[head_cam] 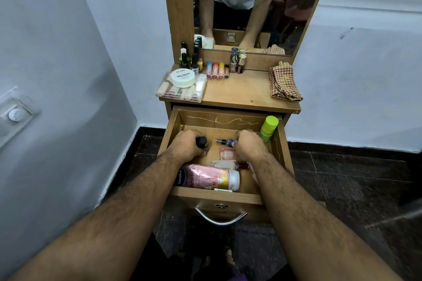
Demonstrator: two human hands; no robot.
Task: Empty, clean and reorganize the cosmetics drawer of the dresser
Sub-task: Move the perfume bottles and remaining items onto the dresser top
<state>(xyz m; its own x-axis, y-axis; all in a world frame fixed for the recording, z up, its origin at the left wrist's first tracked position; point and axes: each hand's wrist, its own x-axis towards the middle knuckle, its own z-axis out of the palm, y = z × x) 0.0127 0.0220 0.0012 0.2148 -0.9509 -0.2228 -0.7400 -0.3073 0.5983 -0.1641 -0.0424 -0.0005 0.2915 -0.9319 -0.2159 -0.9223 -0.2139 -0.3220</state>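
Observation:
The dresser's wooden drawer (pixel 219 197) is pulled out below me. Inside it my left hand (pixel 186 146) grips a black-capped bottle (pixel 202 141). My right hand (pixel 247 146) is curled round a small dark spray bottle (pixel 225 142) at the drawer's middle. A pink Vaseline lotion bottle (pixel 209 177) lies on its side along the front. Clear glass bottles (pixel 225 163) lie between my hands. A green container (pixel 269 128) stands upright in the back right corner.
On the dresser top (pixel 244 91) sit a clear box with a white nail polish tub (pixel 182 78), nail polish bottles (pixel 194 61), lip balms (pixel 215 70) and a checked cloth (pixel 284 82). A mirror (pixel 249 4) rises behind. Walls flank both sides; dark tile floor below.

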